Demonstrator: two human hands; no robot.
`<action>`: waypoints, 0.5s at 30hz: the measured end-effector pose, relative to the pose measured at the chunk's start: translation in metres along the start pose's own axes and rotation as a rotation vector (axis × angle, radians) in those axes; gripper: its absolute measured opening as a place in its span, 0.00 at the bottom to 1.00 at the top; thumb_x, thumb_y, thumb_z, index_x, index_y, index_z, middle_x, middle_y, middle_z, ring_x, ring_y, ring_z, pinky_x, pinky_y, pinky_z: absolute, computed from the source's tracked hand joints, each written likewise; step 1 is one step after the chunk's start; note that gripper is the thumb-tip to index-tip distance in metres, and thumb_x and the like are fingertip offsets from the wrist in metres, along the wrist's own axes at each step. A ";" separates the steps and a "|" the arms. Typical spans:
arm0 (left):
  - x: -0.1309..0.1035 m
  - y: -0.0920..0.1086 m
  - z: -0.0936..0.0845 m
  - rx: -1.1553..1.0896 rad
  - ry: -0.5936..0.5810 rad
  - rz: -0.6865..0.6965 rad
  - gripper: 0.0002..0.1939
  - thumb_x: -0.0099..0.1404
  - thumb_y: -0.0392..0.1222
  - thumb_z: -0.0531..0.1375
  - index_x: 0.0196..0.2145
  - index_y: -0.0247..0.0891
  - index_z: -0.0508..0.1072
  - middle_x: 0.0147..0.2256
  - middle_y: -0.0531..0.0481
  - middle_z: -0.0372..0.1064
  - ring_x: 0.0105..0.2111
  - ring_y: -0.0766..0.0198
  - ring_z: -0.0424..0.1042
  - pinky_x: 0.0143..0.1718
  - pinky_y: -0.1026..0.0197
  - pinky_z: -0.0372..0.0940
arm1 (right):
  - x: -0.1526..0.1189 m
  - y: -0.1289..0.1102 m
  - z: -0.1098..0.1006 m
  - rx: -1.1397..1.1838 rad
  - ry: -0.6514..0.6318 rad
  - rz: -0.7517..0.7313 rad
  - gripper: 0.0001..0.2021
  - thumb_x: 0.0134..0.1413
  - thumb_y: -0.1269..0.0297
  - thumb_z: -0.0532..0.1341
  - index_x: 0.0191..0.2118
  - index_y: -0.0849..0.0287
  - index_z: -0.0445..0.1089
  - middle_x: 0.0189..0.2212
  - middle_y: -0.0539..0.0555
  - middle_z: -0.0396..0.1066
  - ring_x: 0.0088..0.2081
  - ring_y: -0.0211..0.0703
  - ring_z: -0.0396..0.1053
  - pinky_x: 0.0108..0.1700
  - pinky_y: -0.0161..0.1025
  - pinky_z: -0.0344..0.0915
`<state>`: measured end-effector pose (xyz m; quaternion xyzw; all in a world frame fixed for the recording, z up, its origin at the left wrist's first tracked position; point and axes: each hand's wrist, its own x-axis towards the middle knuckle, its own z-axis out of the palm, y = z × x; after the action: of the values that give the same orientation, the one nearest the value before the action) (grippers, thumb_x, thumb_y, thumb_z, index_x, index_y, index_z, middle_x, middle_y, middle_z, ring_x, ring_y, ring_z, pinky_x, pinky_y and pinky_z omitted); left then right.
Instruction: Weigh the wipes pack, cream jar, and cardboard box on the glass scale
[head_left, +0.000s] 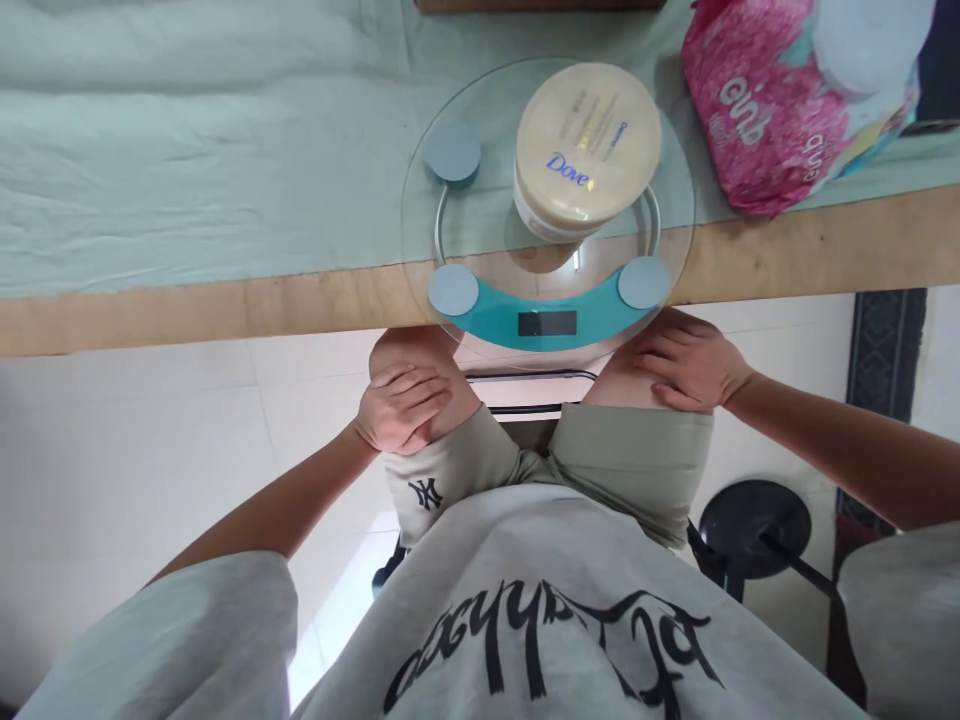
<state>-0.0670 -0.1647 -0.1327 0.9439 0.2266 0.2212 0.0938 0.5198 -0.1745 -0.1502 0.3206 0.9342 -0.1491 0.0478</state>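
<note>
My left hand (405, 408) lies on my left thigh, its fingers draped over the skin just above the hem of the shorts. On the other thigh rests my right hand (686, 362), fingers loosely spread. Neither hand holds anything. Beyond my knees, a round glass scale (495, 322) with a teal front band and a dark display stands at the table's edge, its front overhanging. A cream-lidded Dove jar (589, 145) sits upright on the glass, right of its middle. Both hands are apart from the scale and the jar.
A pink printed pack with a white lid (750, 130) stands at the right on the table. Pale green cloth (187, 150) covers the table behind a bare wooden edge (150, 310). A brown object (540, 4) shows at the top. A round black base (754, 525) stands on the floor.
</note>
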 end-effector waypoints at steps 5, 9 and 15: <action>0.027 0.001 0.017 -0.020 -0.121 0.009 0.20 0.76 0.41 0.56 0.57 0.42 0.84 0.57 0.46 0.87 0.61 0.50 0.83 0.64 0.45 0.75 | 0.003 0.000 0.018 -0.073 0.109 -0.076 0.30 0.78 0.39 0.64 0.62 0.65 0.74 0.57 0.61 0.72 0.61 0.42 0.69 0.74 0.48 0.72; 0.076 0.025 0.033 -0.029 -0.233 0.000 0.17 0.77 0.43 0.58 0.52 0.39 0.86 0.53 0.42 0.87 0.56 0.50 0.83 0.64 0.44 0.76 | 0.015 -0.008 0.019 -0.094 0.162 -0.098 0.28 0.77 0.40 0.64 0.59 0.66 0.74 0.55 0.61 0.72 0.60 0.42 0.68 0.74 0.48 0.71; 0.140 0.071 0.046 -0.009 -0.384 0.011 0.10 0.74 0.40 0.63 0.36 0.36 0.84 0.34 0.41 0.81 0.42 0.50 0.80 0.56 0.46 0.75 | 0.033 -0.015 0.004 -0.092 0.199 -0.176 0.26 0.78 0.43 0.64 0.59 0.65 0.74 0.55 0.60 0.72 0.59 0.41 0.68 0.71 0.45 0.71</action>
<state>0.0939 -0.1646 -0.1013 0.9696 0.1983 0.0383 0.1381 0.4847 -0.1681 -0.1561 0.2481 0.9647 -0.0772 -0.0436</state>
